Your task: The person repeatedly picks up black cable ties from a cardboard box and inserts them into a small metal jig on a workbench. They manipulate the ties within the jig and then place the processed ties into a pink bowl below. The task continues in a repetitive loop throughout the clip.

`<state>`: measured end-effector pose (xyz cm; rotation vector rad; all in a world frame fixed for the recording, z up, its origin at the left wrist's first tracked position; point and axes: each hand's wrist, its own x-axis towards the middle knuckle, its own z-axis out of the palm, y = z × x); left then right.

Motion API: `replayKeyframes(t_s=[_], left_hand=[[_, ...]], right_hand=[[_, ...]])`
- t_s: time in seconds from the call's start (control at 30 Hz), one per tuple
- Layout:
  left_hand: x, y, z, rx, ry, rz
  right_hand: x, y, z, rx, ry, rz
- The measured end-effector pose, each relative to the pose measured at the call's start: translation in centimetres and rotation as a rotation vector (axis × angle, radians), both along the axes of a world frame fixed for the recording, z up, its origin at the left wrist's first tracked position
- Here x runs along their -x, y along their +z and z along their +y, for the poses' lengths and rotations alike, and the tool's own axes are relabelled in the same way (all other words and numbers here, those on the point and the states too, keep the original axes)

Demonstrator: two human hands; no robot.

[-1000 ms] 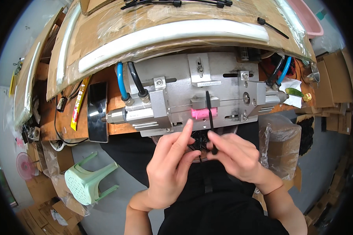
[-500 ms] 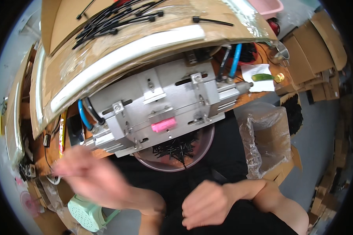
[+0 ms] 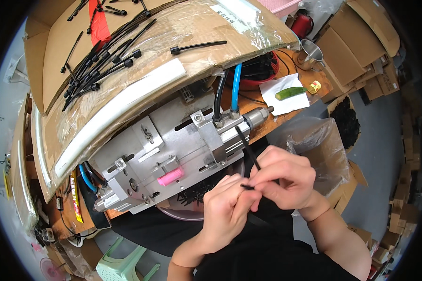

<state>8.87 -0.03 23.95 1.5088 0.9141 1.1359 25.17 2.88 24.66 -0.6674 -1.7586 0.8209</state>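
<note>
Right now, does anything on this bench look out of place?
Yes, perhaps: what looks like a green cucumber lies on white paper on the wooden bench, right of the metal machine. Food seems odd so close to workshop equipment.

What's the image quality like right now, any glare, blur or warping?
Head view: the left hand and right hand look fairly sharp; head view: bright glints streak the clear plastic at right; head view: the white strip looks bowed, and the picture's corners fall to black.
</note>
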Motion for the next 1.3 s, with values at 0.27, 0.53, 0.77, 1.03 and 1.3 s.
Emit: replayKeyframes(t_s=[0.27, 0.53, 0.77, 1.03, 1.3], left_hand=[[-1.5, 0.3, 1.3, -0.003, 0.071, 0.191], [-1.1, 0.4, 0.7, -0.002, 0.135, 0.39], [0.0, -1.3, -0.3, -0.034, 0.195, 0.396], [6.2, 1.4, -0.2, -0.148, 0.152, 0.412], [15.0, 8.1, 14.2, -0.681, 0.676, 0.889]], right_hand=[[-2.4, 0.6, 0.6, 0.334, 0.057, -0.052], [-6.8, 1.9, 9.7, -0.463, -0.444, -0.974], [-7.4, -1.3, 17.2, -0.662, -0.516, -1.322], [-8.0, -2.3, 15.5, -0.509, -0.503, -1.008], [0.4, 7.1, 11.3, -0.499, -0.367, -0.724]])
